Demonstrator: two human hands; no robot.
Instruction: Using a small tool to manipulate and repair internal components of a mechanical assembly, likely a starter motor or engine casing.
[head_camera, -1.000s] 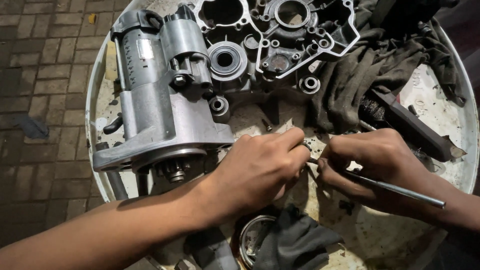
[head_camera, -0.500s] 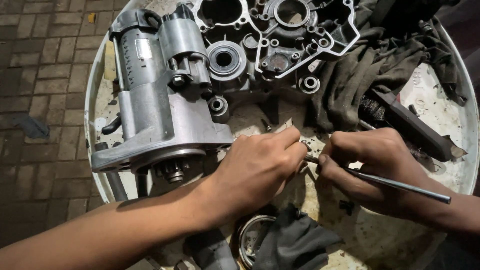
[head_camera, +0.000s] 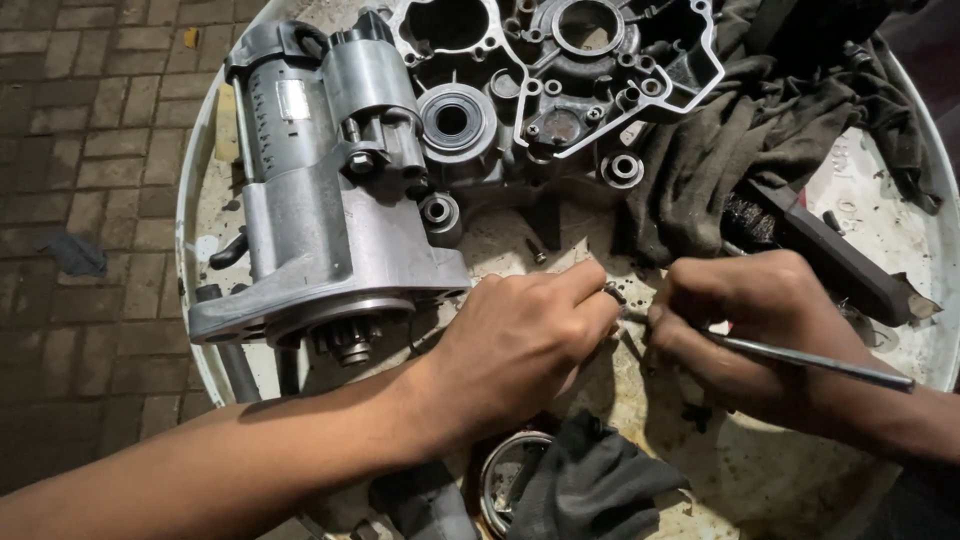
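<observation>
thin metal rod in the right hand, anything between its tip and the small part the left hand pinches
Nothing visible: the thin metal rod in the right hand reaches straight toward the small metal part at the left hand fingertips.

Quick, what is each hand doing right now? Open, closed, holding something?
Left hand: closed, fingertips pinching a small metal part.
Right hand: closed on a thin metal rod, its tip at that part.

head view, steeply downward, close above round tabletop (head_camera: 930, 300)

Repair workshop: starter motor (head_camera: 330, 190), engine casing (head_camera: 560, 80), greasy rags (head_camera: 740, 160), brick floor (head_camera: 90, 150).
</observation>
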